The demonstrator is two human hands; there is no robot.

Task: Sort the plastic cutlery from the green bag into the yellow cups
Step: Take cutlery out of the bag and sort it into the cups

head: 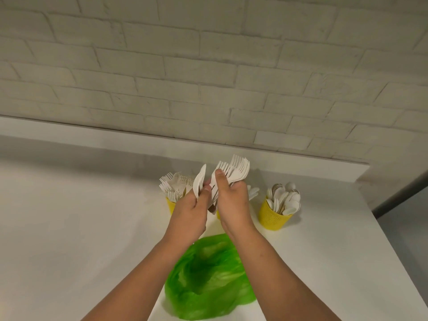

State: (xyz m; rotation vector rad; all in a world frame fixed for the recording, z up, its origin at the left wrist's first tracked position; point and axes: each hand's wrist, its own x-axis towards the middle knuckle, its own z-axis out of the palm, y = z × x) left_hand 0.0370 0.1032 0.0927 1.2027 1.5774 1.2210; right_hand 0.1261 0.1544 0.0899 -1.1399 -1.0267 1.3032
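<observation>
My right hand (232, 200) grips a bunch of white plastic forks (236, 171), tines up. My left hand (191, 215) pinches white plastic knives (199, 181) right beside them, above the cups. The green bag (209, 279) lies crumpled on the white table near me, between my forearms. A yellow cup (170, 202) on the left holds several forks. A yellow cup (273, 216) on the right holds several spoons. A middle yellow cup (218, 214) is almost hidden behind my hands, with white cutlery (253, 193) showing above it.
The white table (81, 228) runs to a raised ledge (301, 167) under a white brick wall. The table's right edge (393, 246) drops off close to the spoon cup.
</observation>
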